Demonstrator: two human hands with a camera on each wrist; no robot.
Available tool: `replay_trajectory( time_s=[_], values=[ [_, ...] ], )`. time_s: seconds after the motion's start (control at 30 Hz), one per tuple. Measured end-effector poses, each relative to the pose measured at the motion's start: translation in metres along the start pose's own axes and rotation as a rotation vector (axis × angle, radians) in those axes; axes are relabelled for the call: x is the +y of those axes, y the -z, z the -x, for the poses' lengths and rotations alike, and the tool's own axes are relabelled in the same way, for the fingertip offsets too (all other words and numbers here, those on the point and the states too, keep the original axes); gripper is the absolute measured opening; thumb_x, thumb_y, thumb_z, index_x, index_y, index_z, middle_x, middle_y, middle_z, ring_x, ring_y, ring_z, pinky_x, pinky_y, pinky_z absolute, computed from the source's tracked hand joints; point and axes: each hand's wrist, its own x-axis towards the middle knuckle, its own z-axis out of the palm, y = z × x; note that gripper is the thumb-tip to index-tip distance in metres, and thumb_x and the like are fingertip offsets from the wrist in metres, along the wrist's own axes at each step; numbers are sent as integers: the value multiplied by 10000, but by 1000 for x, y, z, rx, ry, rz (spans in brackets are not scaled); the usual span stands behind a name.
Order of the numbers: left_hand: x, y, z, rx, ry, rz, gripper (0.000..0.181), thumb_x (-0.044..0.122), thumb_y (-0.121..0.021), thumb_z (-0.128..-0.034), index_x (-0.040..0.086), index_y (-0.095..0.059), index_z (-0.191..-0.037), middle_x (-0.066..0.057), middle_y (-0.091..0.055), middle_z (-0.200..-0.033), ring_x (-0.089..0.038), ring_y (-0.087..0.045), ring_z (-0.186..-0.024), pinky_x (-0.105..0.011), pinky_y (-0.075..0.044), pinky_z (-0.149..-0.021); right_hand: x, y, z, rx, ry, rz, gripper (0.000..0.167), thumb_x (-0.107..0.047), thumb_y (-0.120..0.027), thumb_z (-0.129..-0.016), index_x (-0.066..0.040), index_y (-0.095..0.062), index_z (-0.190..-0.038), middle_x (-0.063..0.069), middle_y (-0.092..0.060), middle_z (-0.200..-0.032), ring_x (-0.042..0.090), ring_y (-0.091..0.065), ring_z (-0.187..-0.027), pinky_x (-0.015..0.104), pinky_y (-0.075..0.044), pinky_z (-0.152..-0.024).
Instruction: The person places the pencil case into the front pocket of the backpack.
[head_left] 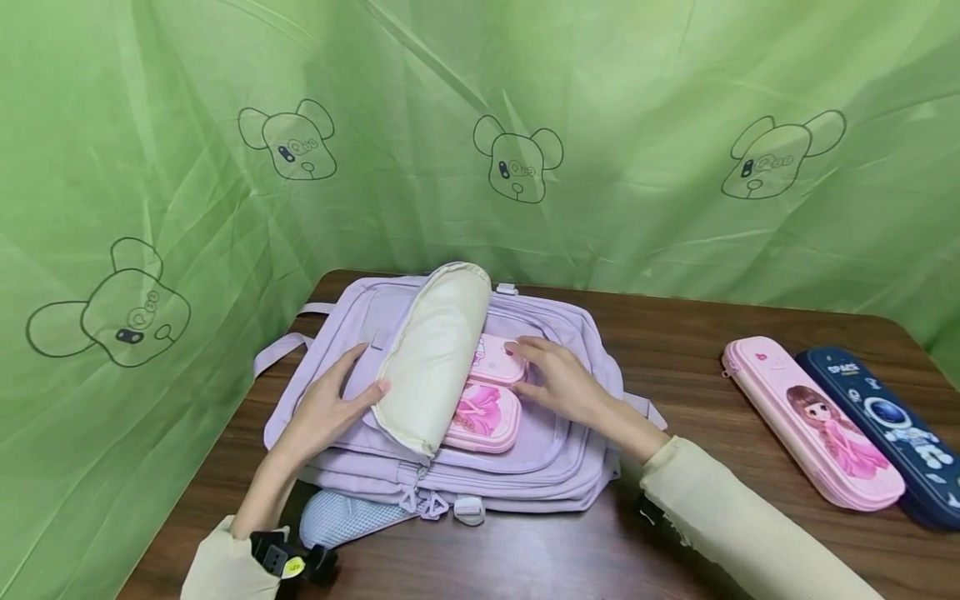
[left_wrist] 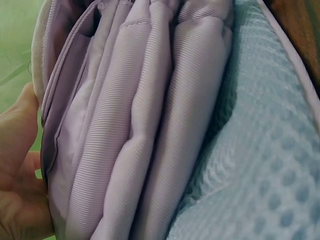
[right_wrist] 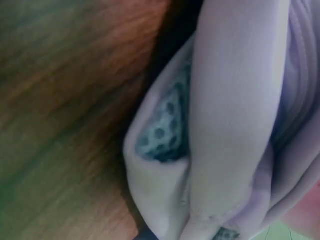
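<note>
Your cream sleeves (head_left: pixel 750 512) reach in nearest the head camera, toward a lilac backpack (head_left: pixel 588 342) lying on the table. Your left hand (head_left: pixel 324 408), fingers spread, touches its folded cream flap (head_left: pixel 435 358) at nine o'clock. At the flap's three o'clock, your right hand (head_left: pixel 562 382) touches the upper pink case (head_left: pixel 497 358), just above the lower pink case (head_left: pixel 489 417); you cannot tell whether it grips. Your left wrist view shows that hand at nine o'clock, blue mesh (left_wrist: pixel 270 125) at three. Your right wrist view shows the wooden table (right_wrist: pixel 65 125) at nine.
</note>
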Motion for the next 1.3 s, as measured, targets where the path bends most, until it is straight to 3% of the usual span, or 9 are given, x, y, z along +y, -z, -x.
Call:
replay_trajectory(
  time_s=[0.17, 0.37, 0.6, 0.77, 0.87, 0.97, 1.13, 1.3],
  values=[
    [0, 0, 1, 5, -7, -21, 770, 488, -560, -889, 78, -261, -1467, -207, -306, -1456, -410, -263, -1317, -586, -221, -1028, -1, 11, 2, -49, 2, 0, 554, -194, -744, -788, 27, -549, -1257, 219, -535, -1251, 338, -493, -1169, 440, -369, -996],
    [-1, -2, 3, 3, -2, -16, 786, 500, -555, -888, 81, -241, -1474, -208, -287, -1464, -405, -247, -1325, -582, -211, -1035, 6, 50, 25, -44, -30, 70, 518, -216, -697, -834, 12, -543, -1272, 241, -503, -1276, 373, -453, -1192, 520, -339, -993],
    [-3, -3, 4, 2, -10, -25, 792, 499, -549, -892, 66, -231, -1474, -227, -278, -1462, -436, -248, -1314, -605, -211, -1019, 38, 118, 93, -19, -205, 218, 553, -310, -657, -871, 0, -508, -1305, 233, -516, -1238, 417, -457, -1139, 577, -347, -928],
    [-2, -2, 4, -9, -10, -17, 789, 494, -543, -898, 72, -217, -1479, -227, -264, -1468, -438, -231, -1320, -613, -206, -1017, 70, 153, 162, 2, -425, 384, 608, -330, -661, -856, 101, -492, -1251, 347, -491, -1162, 533, -460, -1025, 636, -364, -816],
    [-6, 0, 7, -17, -3, -17, 784, 488, -537, -904, 78, -205, -1484, -233, -252, -1471, -442, -219, -1323, -618, -201, -1016, 85, 152, 200, -27, -560, 476, 610, -293, -684, -822, 135, -479, -1206, 392, -473, -1103, 594, -454, -941, 670, -355, -764],
    [-8, 3, 8, -15, -8, -10, 777, 475, -537, -909, 72, -203, -1484, -243, -247, -1470, -448, -211, -1323, -620, -194, -1017, 94, 141, 224, -14, -600, 509, 608, -236, -717, -765, 136, -470, -1179, 389, -461, -1076, 613, -447, -896, 672, -355, -730],
    [-7, 4, 7, -4, -14, 7, 766, 461, -537, -914, 64, -210, -1481, -242, -250, -1469, -450, -210, -1322, -621, -189, -1018, 91, 128, 233, 67, -561, 448, 646, -185, -758, -716, 125, -465, -1201, 400, -435, -1101, 608, -418, -924, 677, -334, -746],
    [-5, 1, 5, 1, -24, 22, 734, 440, -541, -919, 63, -242, -1473, -232, -273, -1462, -447, -228, -1317, -614, -210, -1013, 80, 128, 237, 27, -568, 357, 824, -308, -815, -680, 50, -415, -1305, 432, -396, -1123, 638, -424, -892, 681, -362, -689]
  ],
)
